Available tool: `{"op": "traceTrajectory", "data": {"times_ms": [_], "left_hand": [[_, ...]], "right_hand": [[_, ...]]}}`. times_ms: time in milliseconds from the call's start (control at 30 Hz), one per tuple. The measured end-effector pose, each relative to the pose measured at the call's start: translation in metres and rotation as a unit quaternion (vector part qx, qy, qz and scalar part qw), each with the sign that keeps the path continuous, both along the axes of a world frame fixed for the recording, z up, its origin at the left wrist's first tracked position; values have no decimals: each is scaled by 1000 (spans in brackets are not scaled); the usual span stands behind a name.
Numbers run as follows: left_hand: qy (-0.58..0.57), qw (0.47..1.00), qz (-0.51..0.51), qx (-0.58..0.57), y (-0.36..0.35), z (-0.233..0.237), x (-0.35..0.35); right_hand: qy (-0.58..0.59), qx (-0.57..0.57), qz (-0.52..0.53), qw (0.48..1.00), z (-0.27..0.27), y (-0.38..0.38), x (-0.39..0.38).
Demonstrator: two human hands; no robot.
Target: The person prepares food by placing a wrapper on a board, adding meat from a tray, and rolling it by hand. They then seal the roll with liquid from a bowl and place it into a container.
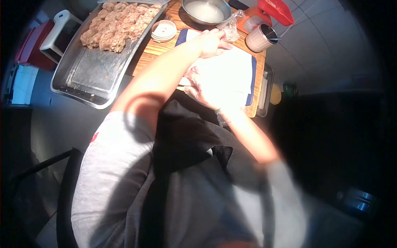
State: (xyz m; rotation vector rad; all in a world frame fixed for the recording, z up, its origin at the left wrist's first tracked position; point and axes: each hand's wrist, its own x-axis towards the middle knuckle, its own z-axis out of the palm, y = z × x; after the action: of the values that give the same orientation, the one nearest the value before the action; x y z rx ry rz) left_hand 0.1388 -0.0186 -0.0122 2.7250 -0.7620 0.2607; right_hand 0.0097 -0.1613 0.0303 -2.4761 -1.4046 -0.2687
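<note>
My left hand (211, 43) reaches over the upper part of a white board (235, 76) with blue edges, its fingers bent and pressed together beside a crumpled clear plastic bag (231, 29). Below it, my right hand (201, 89), in a clear plastic glove, lies at the board's left side with its fingers curled. Something small and pinkish shows at the right fingertips; glare hides its shape. What the left fingers hold, if anything, is hidden.
A metal tray (93, 74) of raw minced meat portions (120, 25) stands at the left. On the wooden surface (142, 62) are round white lids (163, 31), a metal bowl (206, 11) of whitish liquid, a cup (260, 38) and a red-orange scale (276, 10).
</note>
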Motion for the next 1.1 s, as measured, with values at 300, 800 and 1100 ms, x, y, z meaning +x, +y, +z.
{"op": "traceTrajectory", "data": {"times_ms": [300, 800, 1100], "left_hand": [[73, 985, 79, -135, -9, 58, -138], [-114, 936, 134, -305, -40, -13, -172], [-125, 977, 81, -154, 40, -20, -199]], "right_hand": [[218, 8, -63, 974, 22, -96, 36], [-44, 31, -25, 998, -21, -81, 2], [147, 173, -16, 974, -23, -115, 15]]}}
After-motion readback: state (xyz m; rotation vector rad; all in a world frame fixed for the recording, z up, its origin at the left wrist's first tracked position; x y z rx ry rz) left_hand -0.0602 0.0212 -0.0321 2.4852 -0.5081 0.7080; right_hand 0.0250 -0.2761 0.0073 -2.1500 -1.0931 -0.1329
